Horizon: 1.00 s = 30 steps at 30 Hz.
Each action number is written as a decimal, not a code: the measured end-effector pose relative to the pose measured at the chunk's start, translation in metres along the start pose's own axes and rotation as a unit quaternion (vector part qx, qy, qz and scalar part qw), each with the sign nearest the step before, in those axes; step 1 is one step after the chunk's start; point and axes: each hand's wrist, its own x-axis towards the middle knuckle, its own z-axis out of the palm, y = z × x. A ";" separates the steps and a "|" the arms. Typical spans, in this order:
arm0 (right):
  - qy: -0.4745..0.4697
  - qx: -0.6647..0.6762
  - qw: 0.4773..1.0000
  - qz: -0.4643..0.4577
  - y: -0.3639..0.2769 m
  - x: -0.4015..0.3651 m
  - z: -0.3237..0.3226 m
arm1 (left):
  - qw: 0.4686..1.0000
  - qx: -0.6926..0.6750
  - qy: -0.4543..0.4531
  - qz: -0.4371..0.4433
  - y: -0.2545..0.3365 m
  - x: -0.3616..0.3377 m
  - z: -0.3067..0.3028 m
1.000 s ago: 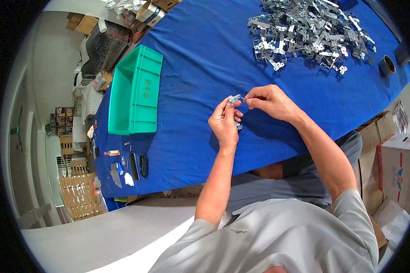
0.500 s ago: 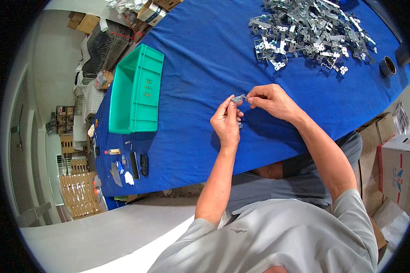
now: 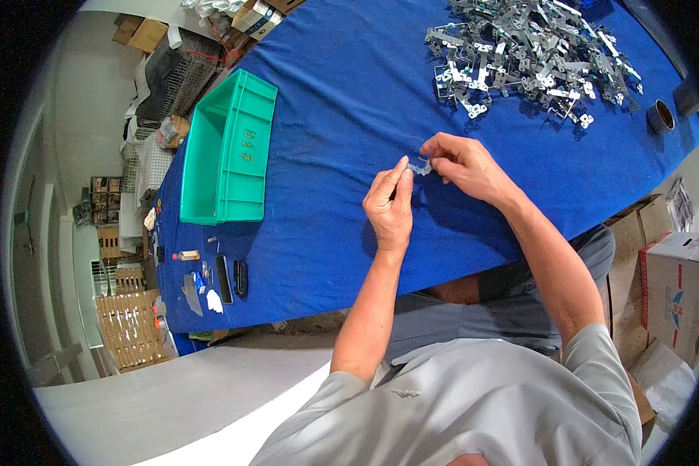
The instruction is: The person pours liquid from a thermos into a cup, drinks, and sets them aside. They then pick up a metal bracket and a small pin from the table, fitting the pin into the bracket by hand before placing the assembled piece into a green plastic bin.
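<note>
Over the blue cloth, a small silvery metal piece is pinched between the thumb and fingers of my left hand. My right hand is closed at the other end of this piece, index finger and thumb bent together. Whatever sits between those right fingertips is too small or hidden to make out. Farther up the table lies a large heap of metal brackets, some with wire loops.
A green plastic crate stands at the left. Near it lie a small bottle, a black phone-like slab and a dark case. A dark round cup is at the right edge. Cardboard boxes stand beside the table.
Both hands have shifted slightly to the right. The fingers of my left hand have straightened, and the metal piece is turned so more of it shows. The view has shifted slightly.
</note>
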 end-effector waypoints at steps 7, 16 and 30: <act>-0.081 0.023 0.994 0.074 -0.003 0.003 -0.010 | 0.999 0.015 -0.034 0.006 0.006 -0.001 -0.001; 0.038 0.119 0.992 0.010 -0.002 0.005 -0.005 | 0.997 -0.033 -0.055 -0.049 0.002 -0.002 0.001; -0.071 -0.012 0.997 0.023 -0.004 0.000 -0.002 | 0.965 -0.191 0.050 -0.174 -0.002 0.001 0.001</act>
